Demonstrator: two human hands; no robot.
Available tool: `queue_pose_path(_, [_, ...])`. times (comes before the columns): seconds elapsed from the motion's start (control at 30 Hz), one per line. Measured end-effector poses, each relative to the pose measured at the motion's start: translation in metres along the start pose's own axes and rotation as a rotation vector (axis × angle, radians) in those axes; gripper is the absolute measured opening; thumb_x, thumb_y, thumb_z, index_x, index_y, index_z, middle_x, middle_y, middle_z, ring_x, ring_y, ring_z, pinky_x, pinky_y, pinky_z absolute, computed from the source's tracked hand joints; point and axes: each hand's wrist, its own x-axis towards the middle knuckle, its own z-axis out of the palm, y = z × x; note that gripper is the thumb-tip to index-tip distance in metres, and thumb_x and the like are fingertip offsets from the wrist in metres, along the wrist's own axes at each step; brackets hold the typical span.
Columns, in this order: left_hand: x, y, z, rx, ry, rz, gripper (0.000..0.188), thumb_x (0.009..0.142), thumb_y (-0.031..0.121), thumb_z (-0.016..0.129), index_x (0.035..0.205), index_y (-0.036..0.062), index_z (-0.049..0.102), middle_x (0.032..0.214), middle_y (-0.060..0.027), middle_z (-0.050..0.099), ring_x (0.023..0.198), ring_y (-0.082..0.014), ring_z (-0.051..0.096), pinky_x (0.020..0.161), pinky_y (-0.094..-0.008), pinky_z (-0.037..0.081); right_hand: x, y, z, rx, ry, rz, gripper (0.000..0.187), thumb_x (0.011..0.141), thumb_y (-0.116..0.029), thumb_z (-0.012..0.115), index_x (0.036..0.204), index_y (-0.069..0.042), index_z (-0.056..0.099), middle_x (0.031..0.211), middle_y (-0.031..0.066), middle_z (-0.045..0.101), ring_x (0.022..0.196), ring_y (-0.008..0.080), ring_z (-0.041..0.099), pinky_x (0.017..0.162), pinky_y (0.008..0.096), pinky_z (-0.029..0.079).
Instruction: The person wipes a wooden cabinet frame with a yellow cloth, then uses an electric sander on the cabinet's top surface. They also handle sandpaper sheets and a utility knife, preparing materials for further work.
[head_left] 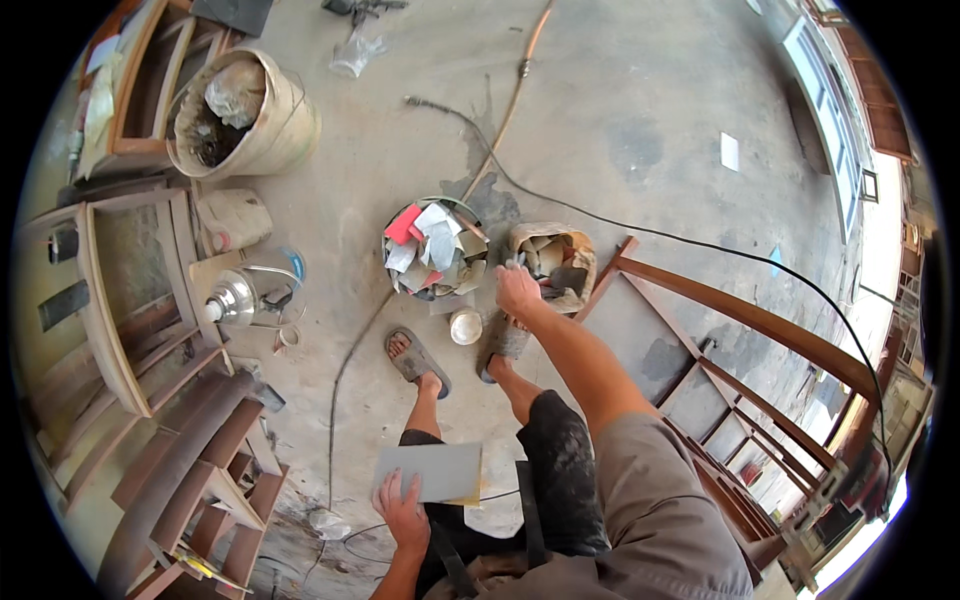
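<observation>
My left hand point(402, 512) grips a flat grey sheet point(428, 470), which looks like sandpaper, over my lap. Its fingers lie across the sheet's top face, and a yellowish edge shows underneath. My right hand point(518, 290) is stretched forward to the near left side of a worn, squarish tub point(585, 250) full of folded tan and dark pieces. Those fingers are drawn together; whatever they pinch, if anything, is too small to tell. Left of that tub stands a round bucket point(388, 262) heaped with grey, white and red sheets. A small white cup point(465, 326) sits between my feet.
A brown frame point(745, 300) stands on the right. Wooden furniture parts point(120, 300) line the left, beside a large pale bucket point(290, 125) and a metal spray-gun-like pot point(232, 298). A black cable point(640, 230) and an orange hose point(512, 110) cross the concrete floor.
</observation>
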Motion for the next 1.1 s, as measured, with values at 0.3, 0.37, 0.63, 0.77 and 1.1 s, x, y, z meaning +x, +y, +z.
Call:
queue_pose_path(0.3, [0.025, -0.010, -0.003, -0.051, -0.002, -0.046, 0.048, 0.074, 0.000, 0.055, 0.120, 0.0053, 0.068, 0.135, -0.0179, 0.054, 0.128, -0.0386, 0.048, 0.109, -0.0588, 0.029, 0.122, -0.015, 0.064, -0.368, 0.021, 0.131, 0.033, 0.095, -0.018, 0.053, 0.123, 0.000, 0.061, 0.132, 0.0219, 0.053, 0.113, 0.0310, 0.061, 0.084, 0.0361, 0.058])
queue_pose_path(0.37, [0.027, -0.015, -0.005, -0.071, -0.006, -0.047, 0.047, 0.075, 0.001, 0.055, 0.120, 0.0051, 0.067, 0.135, -0.0174, 0.054, 0.127, -0.0382, 0.048, 0.109, -0.0586, 0.030, 0.126, -0.017, 0.073, -0.424, 0.054, 0.129, 0.033, 0.096, -0.017, 0.053, 0.122, 0.001, 0.061, 0.125, 0.0199, 0.057, 0.106, 0.0286, 0.064, 0.079, 0.0338, 0.058])
queue_pose_path(0.63, [0.039, -0.022, -0.018, -0.057, 0.020, 0.075, 0.042, 0.075, 0.001, 0.060, 0.116, 0.0053, 0.068, 0.128, -0.0133, 0.058, 0.122, -0.0331, 0.052, 0.106, -0.0554, 0.034, 0.032, -0.039, 0.003, -0.212, 0.108, -0.128, 0.017, 0.094, -0.015, 0.047, 0.102, -0.006, 0.060, 0.098, 0.0142, 0.067, 0.092, 0.0306, 0.067, 0.074, 0.0445, 0.056])
queue_pose_path(0.77, [0.030, -0.027, -0.029, -0.001, 0.121, 0.242, 0.029, 0.081, 0.002, 0.063, 0.109, 0.0027, 0.069, 0.113, -0.0136, 0.065, 0.106, -0.0296, 0.061, 0.096, -0.0487, 0.044, -0.093, -0.098, -0.074, 0.203, 0.227, 0.135, 0.021, 0.091, -0.028, 0.056, 0.095, -0.007, 0.057, 0.084, 0.0211, 0.068, 0.081, 0.0421, 0.067, 0.069, 0.0534, 0.053])
queue_pose_path(1.1, [0.114, -0.066, -0.120, -0.112, 0.223, 0.304, 0.025, 0.088, 0.014, 0.061, 0.108, 0.0005, 0.066, 0.093, -0.0189, 0.068, 0.086, -0.0383, 0.065, 0.077, -0.0472, 0.051, -0.436, -0.201, -0.291, 0.671, 0.412, -0.092, 0.024, 0.091, -0.022, 0.065, 0.090, -0.004, 0.051, 0.075, 0.0147, 0.060, 0.072, 0.0347, 0.062, 0.065, 0.0437, 0.048])
